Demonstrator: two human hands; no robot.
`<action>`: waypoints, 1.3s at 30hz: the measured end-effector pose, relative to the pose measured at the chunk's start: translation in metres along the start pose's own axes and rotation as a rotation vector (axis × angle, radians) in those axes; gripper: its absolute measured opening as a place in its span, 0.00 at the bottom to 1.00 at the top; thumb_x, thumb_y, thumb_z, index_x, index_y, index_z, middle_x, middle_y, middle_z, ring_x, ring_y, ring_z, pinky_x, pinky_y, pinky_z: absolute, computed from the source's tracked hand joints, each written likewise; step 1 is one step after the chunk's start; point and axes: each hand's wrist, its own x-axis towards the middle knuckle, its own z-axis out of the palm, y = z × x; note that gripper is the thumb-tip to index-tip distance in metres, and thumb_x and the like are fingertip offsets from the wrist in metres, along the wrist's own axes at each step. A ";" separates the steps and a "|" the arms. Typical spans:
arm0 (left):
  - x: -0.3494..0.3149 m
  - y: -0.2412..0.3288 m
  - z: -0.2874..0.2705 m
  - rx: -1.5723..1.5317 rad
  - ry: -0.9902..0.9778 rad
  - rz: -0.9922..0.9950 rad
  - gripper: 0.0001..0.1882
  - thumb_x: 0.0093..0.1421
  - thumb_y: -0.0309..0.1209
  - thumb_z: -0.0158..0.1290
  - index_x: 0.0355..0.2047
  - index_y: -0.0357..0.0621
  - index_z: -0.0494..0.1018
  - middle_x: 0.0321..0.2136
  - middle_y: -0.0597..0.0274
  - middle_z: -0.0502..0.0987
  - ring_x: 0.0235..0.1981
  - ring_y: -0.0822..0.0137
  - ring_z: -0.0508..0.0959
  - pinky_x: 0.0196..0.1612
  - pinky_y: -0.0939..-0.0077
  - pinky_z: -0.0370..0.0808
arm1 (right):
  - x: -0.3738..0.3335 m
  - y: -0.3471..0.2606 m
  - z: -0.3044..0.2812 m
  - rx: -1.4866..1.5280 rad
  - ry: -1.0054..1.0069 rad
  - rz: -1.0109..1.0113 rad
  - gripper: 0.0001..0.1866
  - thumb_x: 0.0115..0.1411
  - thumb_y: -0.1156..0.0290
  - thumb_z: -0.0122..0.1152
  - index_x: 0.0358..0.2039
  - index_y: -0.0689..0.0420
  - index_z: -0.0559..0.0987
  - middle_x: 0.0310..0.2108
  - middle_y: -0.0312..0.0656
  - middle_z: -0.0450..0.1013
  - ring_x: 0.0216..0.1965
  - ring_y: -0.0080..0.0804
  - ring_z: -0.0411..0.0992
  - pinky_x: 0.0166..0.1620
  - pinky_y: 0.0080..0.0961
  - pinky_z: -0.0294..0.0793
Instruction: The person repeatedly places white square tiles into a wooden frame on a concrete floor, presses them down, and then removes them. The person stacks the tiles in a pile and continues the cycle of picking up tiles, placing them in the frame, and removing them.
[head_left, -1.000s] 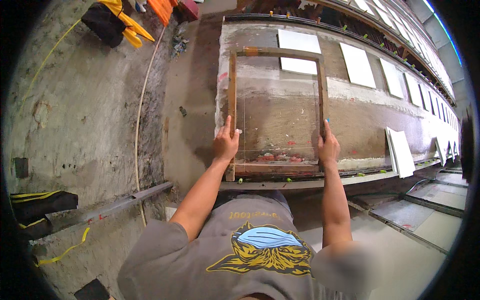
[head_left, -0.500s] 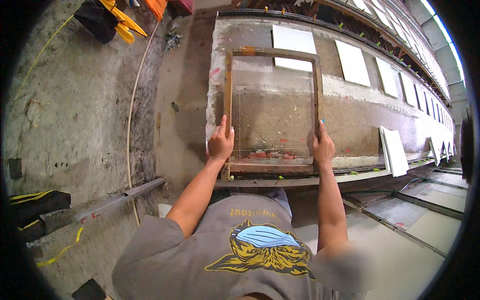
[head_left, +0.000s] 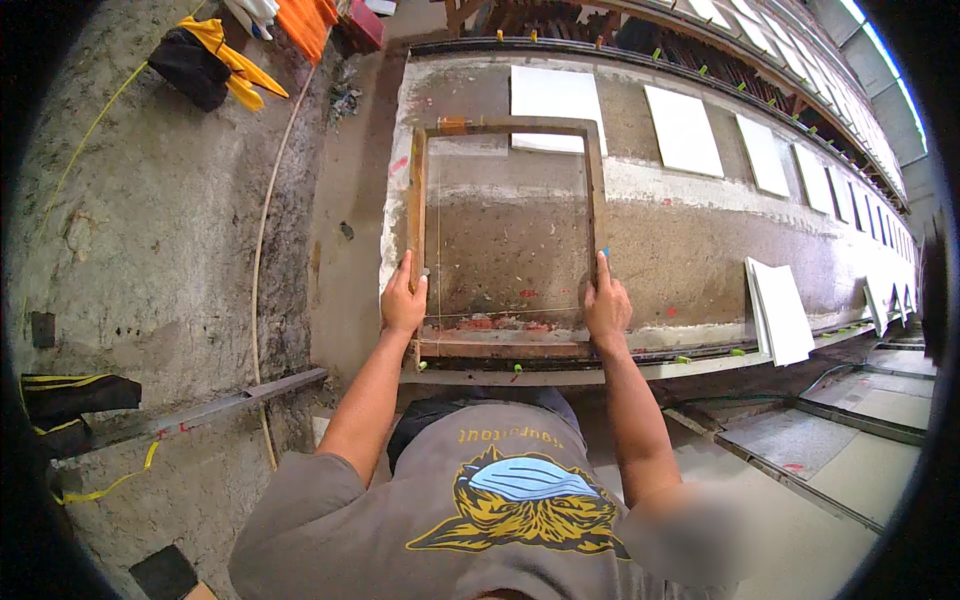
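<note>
Against a second ago, we see everything sit further left in view, and more of one white panel [head_left: 555, 92] shows beyond the far bar of the wooden frame [head_left: 418, 195]. Our grip is unchanged: the left hand [head_left: 404, 305] and right hand [head_left: 607, 308] are narrowed on the side bars, fingers pointing along the wood. The one frame lies between and ahead of our hands, over the tabletop [head_left: 690, 255] (we cannot tell whether it touches).

Counting from that panel, ahead of the right hand, we make out four panels clearly in a row running rightward, then more too small to count. Two overlapping panels [head_left: 788, 315] lean well right of the right hand. We count four green clips [head_left: 683, 360] along the edge nearer us than the hands. One blue patch [head_left: 605, 253] meets our right fingertip. Below both hands, our grey shirt [head_left: 420, 450] carries upside-down yellow lettering above a printed animal.
</note>
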 end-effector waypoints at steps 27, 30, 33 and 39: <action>-0.001 -0.013 0.009 0.062 -0.036 0.055 0.34 0.64 0.35 0.56 0.70 0.48 0.63 0.34 0.51 0.76 0.35 0.48 0.79 0.38 0.54 0.76 | 0.002 0.002 0.014 -0.036 -0.055 0.023 0.40 0.62 0.63 0.62 0.73 0.39 0.58 0.35 0.50 0.77 0.37 0.51 0.78 0.40 0.48 0.78; -0.004 -0.014 0.009 0.088 0.014 0.098 0.34 0.64 0.36 0.56 0.70 0.49 0.62 0.34 0.52 0.76 0.35 0.48 0.79 0.39 0.53 0.77 | 0.001 -0.004 0.009 -0.022 -0.062 0.024 0.39 0.63 0.63 0.61 0.73 0.39 0.58 0.35 0.49 0.77 0.37 0.51 0.78 0.40 0.48 0.78; -0.004 -0.017 0.011 0.100 0.023 0.086 0.35 0.64 0.36 0.55 0.71 0.51 0.60 0.34 0.53 0.76 0.34 0.49 0.79 0.37 0.53 0.77 | 0.002 -0.002 0.014 -0.021 -0.059 0.030 0.38 0.65 0.63 0.61 0.74 0.36 0.58 0.36 0.50 0.77 0.38 0.52 0.77 0.42 0.49 0.77; 0.003 0.005 0.006 0.255 0.054 0.117 0.33 0.59 0.40 0.60 0.64 0.46 0.68 0.53 0.54 0.70 0.53 0.49 0.73 0.55 0.53 0.72 | 0.000 -0.005 0.007 -0.082 -0.092 0.069 0.35 0.67 0.59 0.58 0.73 0.35 0.59 0.36 0.49 0.77 0.39 0.50 0.78 0.42 0.49 0.79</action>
